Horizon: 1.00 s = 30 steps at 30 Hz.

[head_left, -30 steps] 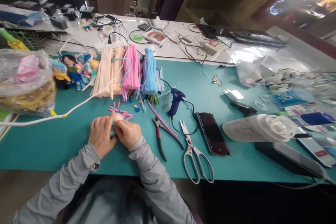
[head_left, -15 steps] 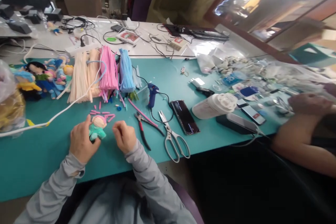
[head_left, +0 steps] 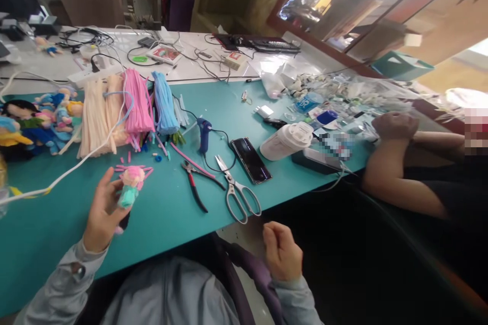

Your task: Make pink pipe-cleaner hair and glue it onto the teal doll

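A small doll (head_left: 128, 196) with pink hair and a green top is held in my left hand (head_left: 102, 209), over the green mat. My right hand (head_left: 282, 251) is closed and hangs beyond the table's front edge, below the scissors; what it holds, if anything, is hidden. Short pink pieces (head_left: 129, 156) lie just behind the doll. Red-and-black pliers (head_left: 195, 188) and silver scissors (head_left: 238, 193) rest on the mat between my hands. Behind them stands a blue glue gun (head_left: 204, 135), near a long pink stem (head_left: 186, 156).
Bundles of peach, pink (head_left: 138, 101) and blue (head_left: 164, 104) stems lie at the back left, beside finished dolls (head_left: 57, 111). A white cable crosses the left side. A phone (head_left: 250, 159), a white tumbler (head_left: 285, 141) and another person's arms (head_left: 396, 162) are at the right.
My right hand has moved right, away from the doll and off the table's edge. My left hand now has the doll raised and more upright. The view has shifted right.
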Available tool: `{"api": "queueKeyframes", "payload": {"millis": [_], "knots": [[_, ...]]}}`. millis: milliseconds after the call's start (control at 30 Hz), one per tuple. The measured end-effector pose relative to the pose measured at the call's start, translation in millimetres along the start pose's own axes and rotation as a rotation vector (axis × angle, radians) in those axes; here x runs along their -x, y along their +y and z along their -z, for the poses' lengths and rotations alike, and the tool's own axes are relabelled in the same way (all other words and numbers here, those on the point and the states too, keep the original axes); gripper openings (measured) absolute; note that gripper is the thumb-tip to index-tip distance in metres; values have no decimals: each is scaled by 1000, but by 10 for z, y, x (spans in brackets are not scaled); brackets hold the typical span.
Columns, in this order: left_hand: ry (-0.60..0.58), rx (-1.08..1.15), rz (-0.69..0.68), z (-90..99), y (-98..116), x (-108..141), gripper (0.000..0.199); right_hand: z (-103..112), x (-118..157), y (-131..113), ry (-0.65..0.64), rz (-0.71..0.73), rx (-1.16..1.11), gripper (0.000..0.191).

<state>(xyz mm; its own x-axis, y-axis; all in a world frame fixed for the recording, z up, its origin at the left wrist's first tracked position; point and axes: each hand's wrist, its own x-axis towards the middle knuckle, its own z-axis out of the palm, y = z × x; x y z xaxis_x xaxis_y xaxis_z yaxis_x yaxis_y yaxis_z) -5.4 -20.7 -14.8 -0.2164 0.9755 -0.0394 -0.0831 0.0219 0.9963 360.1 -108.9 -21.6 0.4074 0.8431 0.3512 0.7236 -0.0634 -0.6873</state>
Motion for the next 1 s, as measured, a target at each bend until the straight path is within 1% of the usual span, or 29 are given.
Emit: {"api": "queueKeyframes", "payload": {"millis": [33, 100, 167, 233, 267, 300, 333, 367, 433, 467, 533, 600, 633, 700, 767, 833, 900, 933, 1000], "knots": [[-28, 78, 82, -18, 44, -24, 73, 74, -16, 102, -5, -47, 49, 40], [-101, 206, 194, -47, 104, -85, 49, 192, -53, 292, -85, -122, 143, 54], [-133, 233, 212, -86, 123, -151, 29, 258, -82, 445, -169, -196, 244, 62], [-149, 257, 221, -155, 113, -210, 20, 280, -89, 549, -189, -243, 331, 63], [-176, 329, 292, -201, 104, -235, 16, 280, -86, 582, -167, -253, 359, 61], [-203, 359, 328, -250, 96, -256, 10, 279, -80, 605, -133, -258, 377, 57], [-227, 391, 367, -298, 90, -272, 15, 278, -73, 620, -90, -259, 385, 53], [-257, 467, 450, -341, 86, -284, 23, 280, -67, 630, -47, -257, 384, 51], [-287, 570, 552, -396, 81, -295, 36, 289, -59, 638, 7, -243, 365, 50], [-296, 607, 590, -408, 79, -295, 40, 292, -57, 638, 21, -230, 351, 51], [-310, 636, 620, -405, 70, -287, 45, 285, -56, 630, 43, -203, 324, 56], [-329, 645, 622, -388, 55, -272, 46, 246, -62, 605, 89, -163, 313, 61], [-335, 646, 612, -381, 45, -263, 46, 214, -70, 587, 133, -119, 313, 63], [-333, 639, 580, -373, 22, -243, 45, 138, -95, 542, 233, 12, 324, 62], [-318, 625, 542, -373, -3, -224, 45, 67, -130, 496, 299, 137, 337, 55], [-310, 611, 504, -376, -26, -208, 43, 21, -165, 464, 309, 195, 335, 48], [-322, 602, 470, -380, -44, -194, 43, 8, -187, 454, 282, 219, 312, 45], [-334, 597, 455, -383, -50, -186, 44, 12, -191, 457, 268, 232, 300, 47], [-353, 587, 432, -391, -54, -171, 48, 31, -186, 474, 253, 252, 285, 56]]}}
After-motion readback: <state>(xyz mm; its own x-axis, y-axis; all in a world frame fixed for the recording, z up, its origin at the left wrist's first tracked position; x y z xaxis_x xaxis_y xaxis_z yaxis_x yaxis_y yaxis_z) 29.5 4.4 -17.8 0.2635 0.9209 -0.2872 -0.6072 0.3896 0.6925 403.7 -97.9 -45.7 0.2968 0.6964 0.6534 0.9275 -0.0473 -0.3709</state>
